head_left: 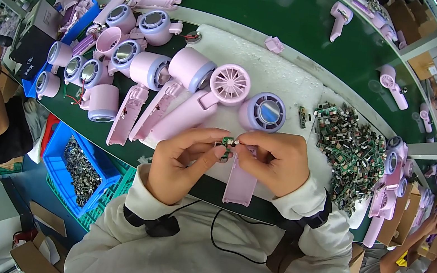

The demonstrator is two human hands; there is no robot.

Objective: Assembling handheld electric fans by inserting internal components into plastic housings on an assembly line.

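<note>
Between thumb and fingers of my left hand [176, 165] is a small green circuit board [227, 142]. My right hand [281, 163] is closed in a pinch at the board's right edge, on a tiny pale piece that looks like a connector [237, 142]; its details are too small to make out. Under my right hand lies a pink handle shell [241, 184], partly covered by the fingers. Just beyond the hands stands a pink and lavender fan head [263, 112] with a shiny round centre. To its left, a handheld fan [230, 84] shows its slatted grille.
A large heap of circuit boards [346, 155] lies on the right of the white foam sheet [295, 74]. Several fan heads [125, 52] and open handle shells [130, 112] crowd the left. A blue bin [61, 150] of small parts sits lower left. People work on both sides.
</note>
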